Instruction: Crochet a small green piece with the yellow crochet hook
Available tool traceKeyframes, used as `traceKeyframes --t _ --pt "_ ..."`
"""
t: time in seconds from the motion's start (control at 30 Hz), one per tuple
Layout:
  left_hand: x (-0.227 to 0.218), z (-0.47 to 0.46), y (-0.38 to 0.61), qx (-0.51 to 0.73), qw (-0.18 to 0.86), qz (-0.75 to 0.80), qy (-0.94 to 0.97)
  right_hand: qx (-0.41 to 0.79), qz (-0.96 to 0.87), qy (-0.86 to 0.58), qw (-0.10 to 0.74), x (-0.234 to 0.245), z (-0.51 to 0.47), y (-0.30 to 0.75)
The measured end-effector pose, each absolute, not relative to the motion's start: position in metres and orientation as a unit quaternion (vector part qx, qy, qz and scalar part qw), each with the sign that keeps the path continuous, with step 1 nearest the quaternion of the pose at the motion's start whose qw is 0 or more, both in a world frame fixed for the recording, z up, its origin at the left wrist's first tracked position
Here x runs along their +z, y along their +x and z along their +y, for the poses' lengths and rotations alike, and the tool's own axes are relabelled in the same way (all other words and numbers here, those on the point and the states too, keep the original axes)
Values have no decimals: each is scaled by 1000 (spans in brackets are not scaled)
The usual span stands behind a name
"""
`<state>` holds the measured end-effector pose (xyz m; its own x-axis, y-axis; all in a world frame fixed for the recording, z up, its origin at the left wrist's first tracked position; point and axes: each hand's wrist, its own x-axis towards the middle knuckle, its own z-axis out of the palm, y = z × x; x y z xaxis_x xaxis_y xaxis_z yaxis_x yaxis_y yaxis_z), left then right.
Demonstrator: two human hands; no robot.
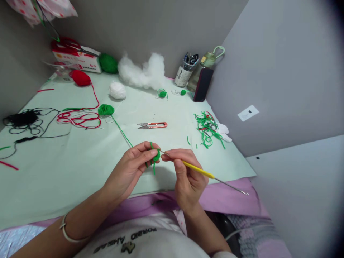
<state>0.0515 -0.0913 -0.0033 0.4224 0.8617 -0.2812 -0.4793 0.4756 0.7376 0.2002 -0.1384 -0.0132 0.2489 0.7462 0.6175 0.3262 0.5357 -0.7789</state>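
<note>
My left hand (134, 165) pinches a small green crochet piece (157, 155) between thumb and fingers, over the near part of the table. Green yarn runs from it up to a green yarn ball (106, 110), and a short tail hangs below. In my right hand (189, 175) is a crochet hook (199, 169) with a yellow handle and metal ends. One tip meets the green piece; the other points down to the right. Whether yarn lies on the hook is too small to tell. Beyond my hands lie orange-handled thread snips (152, 125).
Yarn scraps (208, 129) are heaped at the right. Black yarn (24, 118), a red yarn ball (80, 77) and a white yarn ball (117, 90) lie left. White stuffing (142, 71), a pen cup (184, 73), a phone (203, 85) and a bottle (208, 59) stand along the back.
</note>
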Motion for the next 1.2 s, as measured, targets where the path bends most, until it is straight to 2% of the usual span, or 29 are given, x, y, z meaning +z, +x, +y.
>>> traceKeyframes --t 0.4,0.6,0.73,1.2 --pt "-4 -93 51 429 748 362 354 178 -603 -458 628 -9 -140 203" --pt "-6 -94 52 428 748 349 369 385 -457 -422 681 -16 -130 204" --pt "-5 -95 51 424 751 356 359 450 -397 -408 688 -18 -123 202" --pt "-1 -92 50 412 767 359 336 480 -393 -380 686 -18 -123 203"
